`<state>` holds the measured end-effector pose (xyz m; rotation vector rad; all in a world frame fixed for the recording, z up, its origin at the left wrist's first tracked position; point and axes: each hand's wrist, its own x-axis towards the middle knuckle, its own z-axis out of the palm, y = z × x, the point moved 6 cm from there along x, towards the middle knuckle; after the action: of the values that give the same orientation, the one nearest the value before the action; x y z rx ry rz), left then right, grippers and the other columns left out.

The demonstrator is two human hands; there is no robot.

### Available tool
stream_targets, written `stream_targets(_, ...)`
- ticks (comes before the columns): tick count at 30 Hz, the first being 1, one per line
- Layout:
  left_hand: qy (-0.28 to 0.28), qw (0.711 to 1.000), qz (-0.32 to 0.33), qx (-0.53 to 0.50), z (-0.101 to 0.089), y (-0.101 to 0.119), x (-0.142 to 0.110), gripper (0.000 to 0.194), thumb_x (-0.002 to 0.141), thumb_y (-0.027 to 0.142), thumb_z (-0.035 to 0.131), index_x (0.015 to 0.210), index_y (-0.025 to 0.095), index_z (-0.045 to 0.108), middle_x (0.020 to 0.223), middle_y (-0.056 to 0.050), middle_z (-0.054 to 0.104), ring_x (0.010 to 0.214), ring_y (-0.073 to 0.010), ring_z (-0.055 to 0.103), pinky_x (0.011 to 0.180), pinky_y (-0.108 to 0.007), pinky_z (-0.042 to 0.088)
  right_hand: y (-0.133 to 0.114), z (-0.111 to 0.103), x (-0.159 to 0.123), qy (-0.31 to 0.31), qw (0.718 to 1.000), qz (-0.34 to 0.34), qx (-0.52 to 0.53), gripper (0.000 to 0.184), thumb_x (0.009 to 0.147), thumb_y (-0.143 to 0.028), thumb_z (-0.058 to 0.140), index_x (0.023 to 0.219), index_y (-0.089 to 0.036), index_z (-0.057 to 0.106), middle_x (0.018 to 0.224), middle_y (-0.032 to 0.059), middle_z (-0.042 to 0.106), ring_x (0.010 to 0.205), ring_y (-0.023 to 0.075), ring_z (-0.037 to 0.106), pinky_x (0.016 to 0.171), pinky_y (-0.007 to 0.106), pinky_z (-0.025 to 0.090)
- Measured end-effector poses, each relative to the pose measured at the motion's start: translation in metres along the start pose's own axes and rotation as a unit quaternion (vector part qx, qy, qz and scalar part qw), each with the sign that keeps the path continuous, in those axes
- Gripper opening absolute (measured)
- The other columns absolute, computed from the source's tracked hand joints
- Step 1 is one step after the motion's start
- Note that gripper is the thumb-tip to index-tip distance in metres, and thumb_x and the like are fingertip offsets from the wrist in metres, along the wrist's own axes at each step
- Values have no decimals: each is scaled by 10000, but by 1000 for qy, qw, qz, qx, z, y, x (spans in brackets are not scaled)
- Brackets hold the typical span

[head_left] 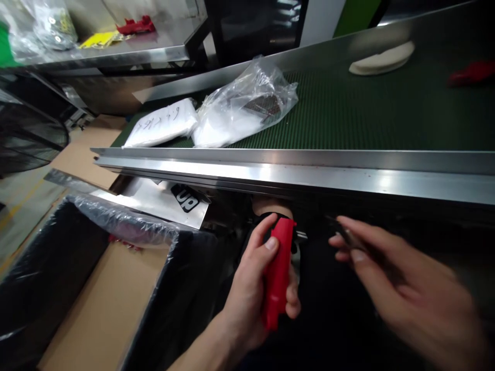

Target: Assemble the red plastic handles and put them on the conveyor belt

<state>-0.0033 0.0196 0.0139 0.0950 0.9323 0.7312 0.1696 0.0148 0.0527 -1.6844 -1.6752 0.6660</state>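
My left hand [251,288] is closed around a red plastic piece [277,273], held upright below the metal rail [294,172] of the conveyor. My right hand [402,288] is beside it, blurred by motion, fingers pinched on a thin dark item [348,234] that I cannot name. Behind the red piece a pale rounded object [266,205] shows under the rail.
A green conveyor belt [367,113] carries a clear plastic bag [247,103], a white packet [162,123], a cream insole-shaped piece [382,59] and a red item [472,72]. A cardboard box lined with black plastic [100,299] stands at the lower left. A steel table [116,49] is behind.
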Motion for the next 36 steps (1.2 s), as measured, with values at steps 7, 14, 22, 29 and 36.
stream_targets(7, -36, 999, 0, -3, 7, -8, -2, 212, 954, 381, 513, 1116, 249, 480, 721, 33, 519, 473, -52, 476, 467, -163, 436, -25, 11, 5, -45, 996, -70, 39, 423, 922, -81, 510, 1318, -220, 561, 1155, 40, 611, 1022, 80, 608, 830, 147, 511)
stream_targets(14, 0, 1000, -16, 19, 7, -11, -7, 176, 904, 290, 571, 995, 143, 541, 871, -32, 562, 636, -84, 504, 494, -161, 424, -34, 9, 6, -44, 991, -126, -14, 410, 885, -15, 526, 1272, -139, 583, 1176, 76, 596, 1084, 137, 557, 952, 290, 475)
stream_targets(22, -55, 996, 49, 58, 16, -3, -3, 205, 956, 321, 450, 1103, 180, 461, 989, -108, 669, 524, -103, 579, 454, -170, 439, -38, 5, 7, -39, 988, -140, -55, 432, 874, -25, 538, 1288, -144, 569, 1192, 75, 605, 1085, 174, 563, 912, 353, 481)
stream_targets(29, -42, 996, 69, 49, 16, -3, -1, 193, 948, 320, 483, 1013, 151, 551, 985, -90, 650, 521, -68, 544, 415, -125, 385, -40, 0, 8, -23, 985, -149, -79, 423, 872, -36, 535, 1275, -155, 586, 1208, 66, 611, 1086, 187, 566, 930, 365, 455)
stream_targets(36, -53, 995, 71, 41, 18, -5, -1, 188, 947, 319, 465, 982, 151, 542, 920, -71, 639, 497, -58, 518, 414, -121, 367, -40, 3, 6, -36, 985, -145, -90, 425, 871, -34, 536, 1274, -161, 582, 1210, 63, 611, 1075, 192, 566, 910, 377, 458)
